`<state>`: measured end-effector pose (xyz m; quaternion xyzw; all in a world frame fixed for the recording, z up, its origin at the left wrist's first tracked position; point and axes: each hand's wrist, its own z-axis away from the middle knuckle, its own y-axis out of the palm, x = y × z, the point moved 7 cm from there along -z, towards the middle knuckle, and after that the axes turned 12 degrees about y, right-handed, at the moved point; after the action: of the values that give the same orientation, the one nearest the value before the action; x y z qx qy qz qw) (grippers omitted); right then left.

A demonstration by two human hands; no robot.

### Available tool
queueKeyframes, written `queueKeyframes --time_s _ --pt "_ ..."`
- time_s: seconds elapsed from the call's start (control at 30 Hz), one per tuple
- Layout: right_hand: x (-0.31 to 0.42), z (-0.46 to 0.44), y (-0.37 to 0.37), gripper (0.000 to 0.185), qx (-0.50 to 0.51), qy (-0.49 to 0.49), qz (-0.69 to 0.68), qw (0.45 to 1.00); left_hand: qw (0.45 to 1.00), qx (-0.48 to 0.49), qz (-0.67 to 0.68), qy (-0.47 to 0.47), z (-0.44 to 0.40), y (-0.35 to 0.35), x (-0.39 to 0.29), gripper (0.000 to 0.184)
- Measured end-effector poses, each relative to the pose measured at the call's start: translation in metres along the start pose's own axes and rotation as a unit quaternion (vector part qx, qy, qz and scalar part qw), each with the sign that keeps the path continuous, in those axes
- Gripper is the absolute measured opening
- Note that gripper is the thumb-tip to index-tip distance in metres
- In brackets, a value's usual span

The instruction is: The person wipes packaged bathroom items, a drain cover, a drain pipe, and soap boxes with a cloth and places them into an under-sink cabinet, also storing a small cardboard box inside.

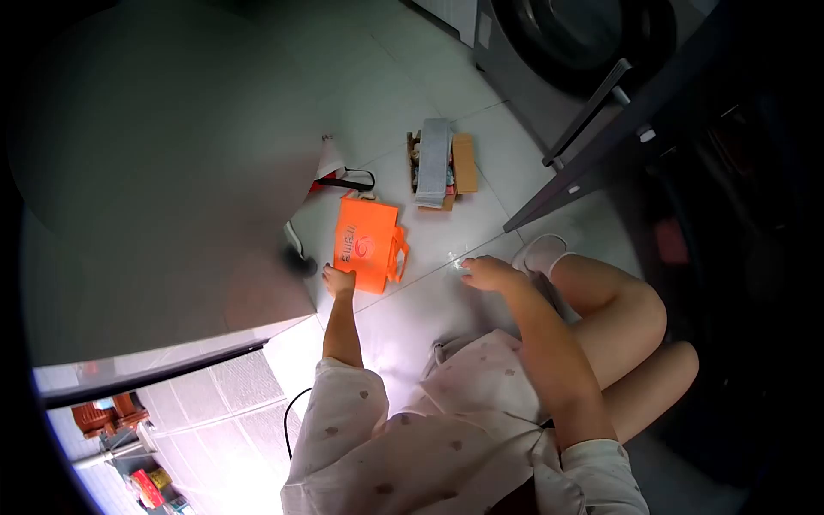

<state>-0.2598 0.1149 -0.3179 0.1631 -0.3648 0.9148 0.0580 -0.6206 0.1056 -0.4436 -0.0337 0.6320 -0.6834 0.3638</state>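
Observation:
An orange tote bag (367, 243) with dark lettering and a round logo lies flat on the tiled floor, its handles towards the right. At the bag's lower left corner, my left hand (340, 281) is closed on the edge. My right hand (491, 274) hovers over the floor to the right of the bag, fingers partly stretched out and apart. Just beyond its fingertips is a small shiny patch (458, 258); whether this is clear plastic or glare I cannot tell. No object shows in the right hand.
Beyond the bag stands an open cardboard box (464, 163) with a grey strip across it and small items inside. A white and red bag (330, 163) with a black strap lies nearby. A large grey panel (172, 215) blocks the left; a front-loading machine (566, 51) and dark door (592, 163) are right.

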Motion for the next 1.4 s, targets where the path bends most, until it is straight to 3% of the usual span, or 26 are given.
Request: queueKeyframes --time_s 0.13,0.23,0.3,0.33,0.4,0.43,0.5,0.53,0.57,0.63,0.67,0.77,0.8,0.83,0.87,0.9,0.97,1.03,1.1,1.17,1.27,1.4 --pt "-0.009 -0.013 0.004 0.039 -0.030 -0.001 -0.020 0.999 0.999 0.037 -0.026 -0.014 -0.034 0.008 0.001 0.086" --pt "-0.020 -0.017 0.015 0.041 0.005 0.030 0.001 1.000 0.997 0.056 -0.016 -0.052 -0.043 0.003 -0.009 0.090" --pt "-0.024 -0.018 0.024 0.041 0.057 0.054 0.029 0.997 0.977 0.181 -0.103 -0.044 -0.031 -0.008 -0.035 0.080" --pt "-0.024 -0.016 0.025 0.041 0.062 0.054 0.029 0.996 0.976 0.184 -0.105 -0.048 -0.033 -0.002 -0.025 0.080" --pt "-0.029 -0.016 0.021 0.041 0.071 0.074 0.015 0.995 0.956 0.250 0.119 0.098 -0.038 0.026 -0.032 0.049" --pt "-0.029 -0.016 0.021 0.041 0.074 0.071 0.018 0.995 0.957 0.248 0.119 0.093 -0.027 0.018 -0.036 0.049" --pt "-0.026 -0.020 0.019 0.041 0.046 0.060 0.029 0.997 0.898 0.202 0.322 0.220 0.000 -0.008 -0.062 0.024" --pt "-0.024 -0.022 0.024 0.041 0.051 0.054 0.029 0.997 0.888 0.254 0.298 0.242 0.010 -0.008 -0.055 0.021" --pt "-0.022 -0.023 0.022 0.038 0.032 0.046 0.014 0.998 0.891 0.251 0.296 0.236 0.017 -0.020 -0.044 0.021" --pt "-0.014 -0.024 0.018 0.036 0.013 0.033 0.002 0.999 0.839 0.422 0.285 0.193 0.048 -0.032 -0.034 0.022" --pt "-0.010 -0.021 0.016 0.035 0.015 0.033 0.004 0.999 0.839 0.458 0.239 0.172 0.056 -0.038 -0.026 0.024" --pt "-0.001 -0.020 0.020 0.035 0.048 0.038 0.031 0.998 0.870 0.441 0.159 0.152 0.044 -0.030 0.029 0.030" --pt "-0.002 -0.021 0.025 0.035 0.079 0.044 0.057 0.994 0.885 0.419 0.075 0.187 0.034 -0.031 0.027 0.041" --pt "-0.003 -0.022 0.026 0.035 0.076 0.045 0.056 0.994 0.885 0.419 0.074 0.190 0.036 -0.028 0.023 0.041" --pt "-0.003 -0.023 0.027 0.035 0.075 0.036 0.055 0.995 0.933 0.273 -0.124 0.200 0.025 -0.035 0.023 0.044" --pt "-0.003 -0.024 0.029 0.035 0.074 0.027 0.054 0.995 0.922 0.110 -0.315 0.196 0.023 -0.059 -0.006 0.046" --pt "-0.006 -0.023 0.025 0.036 0.058 0.033 0.043 0.997 0.947 0.034 -0.202 0.246 -0.005 -0.040 -0.044 0.047" --pt "-0.009 -0.022 0.021 0.036 0.043 0.043 0.033 0.998 0.969 0.065 0.020 0.237 -0.028 -0.002 -0.093 0.044" --pt "-0.011 -0.019 0.019 0.037 0.046 0.040 0.027 0.998 0.964 0.149 0.196 0.104 -0.038 0.048 -0.141 0.043" --pt "-0.012 -0.016 0.019 0.037 0.048 0.045 0.033 0.997 0.901 0.188 0.385 -0.070 -0.014 0.071 -0.192 0.037" --pt "-0.019 -0.018 0.026 0.036 0.032 0.036 0.036 0.998 0.869 0.174 0.457 -0.077 -0.031 0.142 -0.204 0.031" --pt "-0.015 -0.006 0.008 0.037 0.023 0.040 0.016 0.999 0.887 0.124 0.439 -0.077 -0.029 0.132 -0.196 0.028"
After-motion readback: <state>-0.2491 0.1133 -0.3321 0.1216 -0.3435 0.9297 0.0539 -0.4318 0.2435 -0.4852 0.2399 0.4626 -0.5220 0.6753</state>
